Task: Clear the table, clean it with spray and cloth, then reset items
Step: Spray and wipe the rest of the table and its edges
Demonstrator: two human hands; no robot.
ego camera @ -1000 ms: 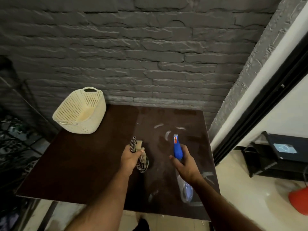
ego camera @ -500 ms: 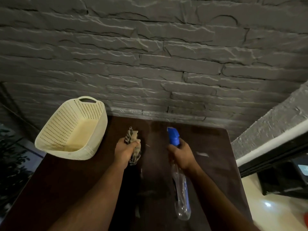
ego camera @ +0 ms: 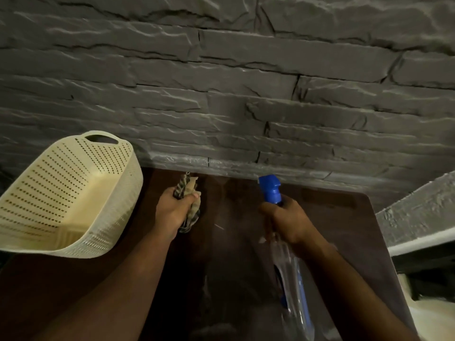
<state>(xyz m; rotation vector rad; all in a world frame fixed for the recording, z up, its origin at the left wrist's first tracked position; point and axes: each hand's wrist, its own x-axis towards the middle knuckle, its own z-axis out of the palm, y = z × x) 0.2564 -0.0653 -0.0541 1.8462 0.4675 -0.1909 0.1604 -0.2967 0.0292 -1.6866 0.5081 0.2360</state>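
Both hands have pushed out to the far edge by the wall since a second ago. Left hand (ego camera: 176,209) is clamped on the cloth (ego camera: 188,190), right hand (ego camera: 290,221) wrapped round the spray bottle (ego camera: 270,188), nozzle aimed far. Basket (ego camera: 66,193) sits on the surface (ego camera: 344,230) at far left. Looks like spraying's now covering the far strip, wiping next.

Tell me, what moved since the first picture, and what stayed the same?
Both hands reached farther across the table toward the wall: the left hand carried the cloth and the right hand carried the spray bottle to the table's far edge. Nothing was picked up or let go. The basket stayed at the table's left corner.
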